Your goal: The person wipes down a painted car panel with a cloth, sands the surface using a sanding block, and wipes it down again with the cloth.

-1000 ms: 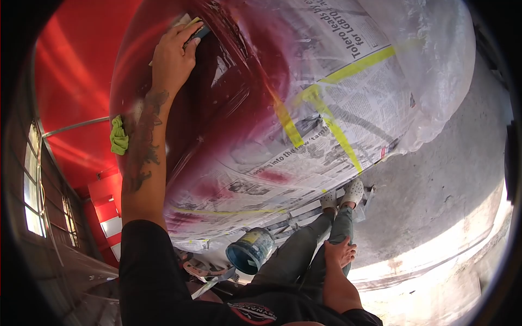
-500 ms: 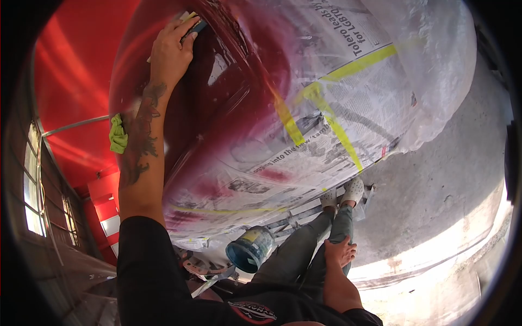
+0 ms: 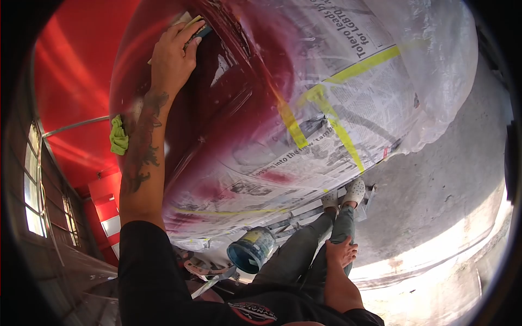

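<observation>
My left hand (image 3: 173, 57) is closed around a small block (image 3: 194, 28) with a yellowish layer and a dark teal edge, perhaps a sanding block. It presses the block against a glossy, wet-looking dark red car panel (image 3: 217, 114). My fingers cover part of the block. A pale edge shows beside my wrist, on the far side of the hand. Down at the lower right, my right hand (image 3: 341, 252) rests on my leg near the knee, fingers loosely apart and holding nothing.
Newspaper (image 3: 304, 163) with yellow tape (image 3: 348, 144) and plastic sheeting (image 3: 440, 81) masks the surroundings. A green cloth (image 3: 118, 136) lies on the panel's left edge. A blue bucket (image 3: 251, 251) stands below, near my legs. Red panels (image 3: 76, 81) are at left, concrete floor (image 3: 429, 190) at right.
My left hand and the block have shifted slightly toward me along the panel. My right hand stays on my leg.
</observation>
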Action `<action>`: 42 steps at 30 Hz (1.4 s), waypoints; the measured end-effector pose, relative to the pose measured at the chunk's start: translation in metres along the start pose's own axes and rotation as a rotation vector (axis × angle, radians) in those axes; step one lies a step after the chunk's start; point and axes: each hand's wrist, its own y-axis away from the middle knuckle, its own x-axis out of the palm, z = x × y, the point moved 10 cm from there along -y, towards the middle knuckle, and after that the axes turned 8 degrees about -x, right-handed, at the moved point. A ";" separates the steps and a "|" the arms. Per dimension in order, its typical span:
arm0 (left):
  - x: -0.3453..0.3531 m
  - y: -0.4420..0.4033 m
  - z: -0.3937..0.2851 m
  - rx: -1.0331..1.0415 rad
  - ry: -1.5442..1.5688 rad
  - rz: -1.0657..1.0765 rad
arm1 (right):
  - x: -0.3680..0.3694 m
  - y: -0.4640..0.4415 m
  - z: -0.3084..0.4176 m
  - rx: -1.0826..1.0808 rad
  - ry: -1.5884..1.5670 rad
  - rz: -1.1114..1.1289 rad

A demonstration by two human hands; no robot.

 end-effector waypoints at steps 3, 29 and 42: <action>0.007 -0.008 0.017 -0.069 0.049 0.024 | -0.004 0.002 0.001 0.001 0.006 0.013; 0.015 -0.024 0.036 0.014 0.048 0.018 | -0.003 0.002 0.006 -0.006 0.033 -0.035; 0.014 -0.026 0.039 -0.038 0.074 0.028 | -0.005 0.002 0.008 0.004 0.025 -0.021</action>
